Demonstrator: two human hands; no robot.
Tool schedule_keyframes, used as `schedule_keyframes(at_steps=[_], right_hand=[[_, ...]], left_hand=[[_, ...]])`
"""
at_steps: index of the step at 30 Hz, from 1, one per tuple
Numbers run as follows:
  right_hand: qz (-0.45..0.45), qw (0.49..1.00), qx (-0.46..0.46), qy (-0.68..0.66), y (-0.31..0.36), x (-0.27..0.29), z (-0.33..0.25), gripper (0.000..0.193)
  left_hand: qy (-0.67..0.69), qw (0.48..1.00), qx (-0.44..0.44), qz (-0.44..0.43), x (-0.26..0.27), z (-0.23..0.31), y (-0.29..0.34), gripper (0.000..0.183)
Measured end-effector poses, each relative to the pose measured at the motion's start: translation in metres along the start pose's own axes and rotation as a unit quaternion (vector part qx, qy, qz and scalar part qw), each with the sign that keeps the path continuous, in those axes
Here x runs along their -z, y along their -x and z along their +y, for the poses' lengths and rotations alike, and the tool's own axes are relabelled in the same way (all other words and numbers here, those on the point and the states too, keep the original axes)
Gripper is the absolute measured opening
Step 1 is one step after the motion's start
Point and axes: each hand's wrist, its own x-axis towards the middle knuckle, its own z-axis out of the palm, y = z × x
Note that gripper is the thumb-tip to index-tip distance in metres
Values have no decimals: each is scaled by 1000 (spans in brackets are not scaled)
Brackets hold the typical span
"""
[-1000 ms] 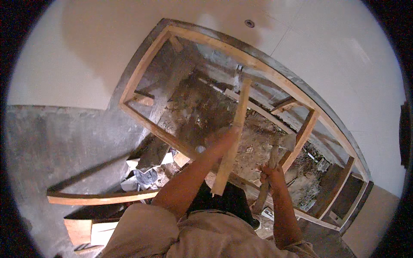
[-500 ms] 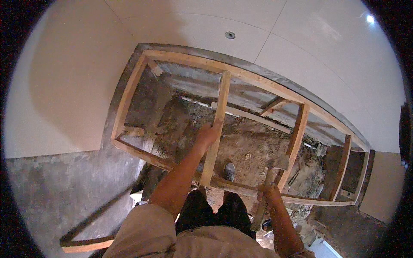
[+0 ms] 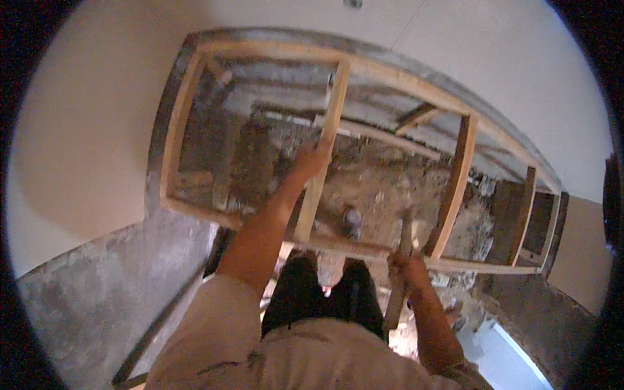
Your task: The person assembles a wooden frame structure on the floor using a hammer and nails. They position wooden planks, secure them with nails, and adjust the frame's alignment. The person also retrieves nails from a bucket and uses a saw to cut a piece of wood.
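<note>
My left hand (image 3: 313, 159) is closed round a wooden crosspiece (image 3: 320, 185) that spans a long timber frame (image 3: 273, 49). In my right hand (image 3: 406, 265) is a wooden-handled hammer (image 3: 395, 302). Its handle passes through my fist, and its blurred head points away from me, just left of a second crosspiece (image 3: 455, 195). The near rail of the frame (image 3: 351, 247) runs in front of my legs, close to my right hand.
Rubble and bare soil (image 3: 374, 188) lie below the frame, with a shoe (image 3: 353, 221) standing there. A short slanted brace (image 3: 419, 118) joins the far rail. Pale panels (image 3: 455, 52) rise behind, and a grey wall (image 3: 97, 286) stands left. A white slab (image 3: 507, 354) lies at lower right.
My view has tilted, so the frame appears higher in the picture. My left hand still grips the crosspiece, and the hammer remains in my right hand with its head turned slightly.
</note>
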Motion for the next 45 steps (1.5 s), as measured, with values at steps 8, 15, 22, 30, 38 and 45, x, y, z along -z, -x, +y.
schedule_keyframes(at_steps=[8, 15, 22, 30, 38, 45], right_hand=[[-1, 995, 56, 77, 18, -44, -29, 14], [-11, 993, 22, 118, 9, -35, -39, 32], [45, 754, 463, 465, -18, -53, -91, 36], [-78, 857, 337, 381, -81, -72, -161, 34], [-126, 987, 95, 41, -69, -119, -185, 23], [-120, 992, 37, 24, -99, -107, -130, 17]], left_hand=[[112, 991, 68, -21, -2, -36, -25, 85], [58, 997, 48, -32, -34, -28, -27, 85], [127, 992, 16, -13, -21, -59, -40, 78], [95, 991, 82, -56, 2, -36, -11, 80], [142, 980, 137, -16, -10, -48, -31, 85], [75, 981, 176, -26, -14, 18, -8, 82]])
